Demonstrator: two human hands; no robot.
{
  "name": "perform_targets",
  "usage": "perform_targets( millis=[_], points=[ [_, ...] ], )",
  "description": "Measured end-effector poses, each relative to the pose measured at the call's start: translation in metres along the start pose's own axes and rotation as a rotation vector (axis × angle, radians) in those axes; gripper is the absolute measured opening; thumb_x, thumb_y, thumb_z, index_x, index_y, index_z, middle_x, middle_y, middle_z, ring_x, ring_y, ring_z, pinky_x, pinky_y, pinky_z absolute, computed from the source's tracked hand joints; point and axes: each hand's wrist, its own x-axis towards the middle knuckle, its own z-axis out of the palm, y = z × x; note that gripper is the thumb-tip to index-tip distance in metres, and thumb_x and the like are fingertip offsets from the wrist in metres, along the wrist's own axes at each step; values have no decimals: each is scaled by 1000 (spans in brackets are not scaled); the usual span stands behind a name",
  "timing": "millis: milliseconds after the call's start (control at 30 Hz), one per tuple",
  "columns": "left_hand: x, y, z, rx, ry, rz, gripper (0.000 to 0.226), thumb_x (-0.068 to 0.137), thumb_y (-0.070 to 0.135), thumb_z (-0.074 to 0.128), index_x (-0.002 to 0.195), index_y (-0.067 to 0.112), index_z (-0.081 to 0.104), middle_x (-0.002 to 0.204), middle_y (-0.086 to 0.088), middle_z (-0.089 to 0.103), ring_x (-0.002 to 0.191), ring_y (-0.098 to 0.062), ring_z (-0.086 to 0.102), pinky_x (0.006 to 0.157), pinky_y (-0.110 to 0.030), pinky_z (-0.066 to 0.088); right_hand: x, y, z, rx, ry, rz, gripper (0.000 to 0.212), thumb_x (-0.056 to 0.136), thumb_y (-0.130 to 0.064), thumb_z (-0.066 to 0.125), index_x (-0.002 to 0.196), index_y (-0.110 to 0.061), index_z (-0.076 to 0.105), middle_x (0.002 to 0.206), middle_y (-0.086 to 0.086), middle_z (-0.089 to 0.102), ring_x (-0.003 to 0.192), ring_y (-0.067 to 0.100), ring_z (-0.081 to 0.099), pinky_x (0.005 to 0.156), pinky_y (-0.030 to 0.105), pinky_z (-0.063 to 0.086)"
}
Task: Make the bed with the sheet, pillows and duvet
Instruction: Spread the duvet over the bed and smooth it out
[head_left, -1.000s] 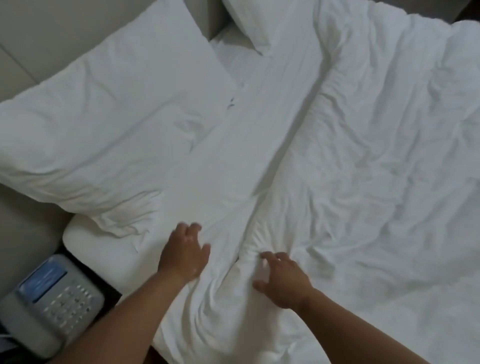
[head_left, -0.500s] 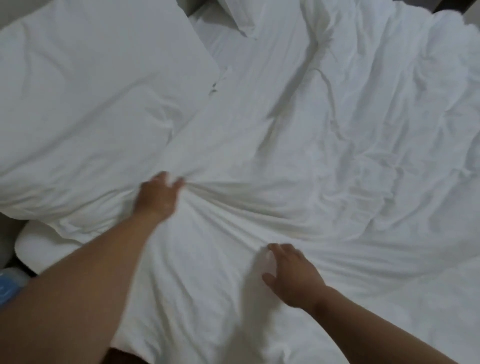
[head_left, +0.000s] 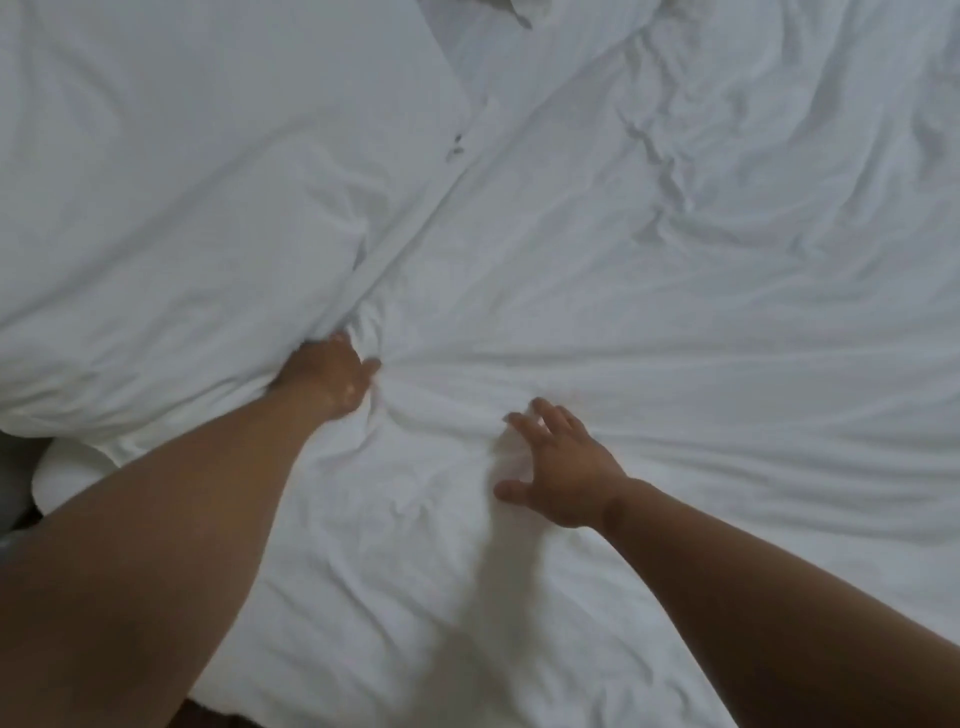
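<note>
Head view: the duvet (head_left: 675, 338) is spread across the bed, its top edge bunched in the left hand (head_left: 332, 379), fingers curled into cloth against the pillow (head_left: 182, 182). The right hand (head_left: 563, 467) is laid flat, fingers spread. The edge is best drawn level and the creases pressed outward.

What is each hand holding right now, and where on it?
The left hand grips a bunched fold of the duvet beside the pillow. The right hand holds nothing, resting open on the duvet.
</note>
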Motion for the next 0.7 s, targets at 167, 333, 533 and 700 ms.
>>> perform_targets(
  millis=[167, 333, 533, 700],
  points=[
    [3, -18, -16, -106, 363, -56, 57, 95, 52, 55, 118, 1, 51, 113, -34, 61, 104, -49, 60, 88, -51, 51, -28, -3, 33, -19, 313, -100, 86, 83, -50, 64, 153, -30, 18, 165, 4, 8, 152, 25, 7, 119, 40, 21],
    [-73, 36, 19, 71, 360, 213, 78, 89, 52, 56, 151, 11, 34, 150, -25, 36, 136, -44, 36, 111, -56, 25, -103, 17, 88, 70, 340, -72, 53, 73, -52, 68, 116, -23, 56, 119, 0, 49, 104, 25, 53, 86, 36, 47],
    [-274, 81, 130, 391, -170, 1082, 92, 54, 81, 66, 131, 30, 64, 134, -13, 61, 120, -34, 60, 100, -48, 48, -229, 74, 165, -31, 123, -36, 80, 68, -77, 59, 129, -27, 56, 132, -2, 55, 117, 23, 54, 98, 41, 45],
    [-287, 136, 156, 141, -216, 1088, 37, 61, 33, 90, 93, 21, 77, 90, -5, 70, 80, -26, 68, 69, -29, 55, -291, 145, 186, -161, 101, 91, 55, 75, -59, 63, 121, -28, 62, 116, -4, 62, 106, 24, 60, 95, 40, 42]
  ],
)
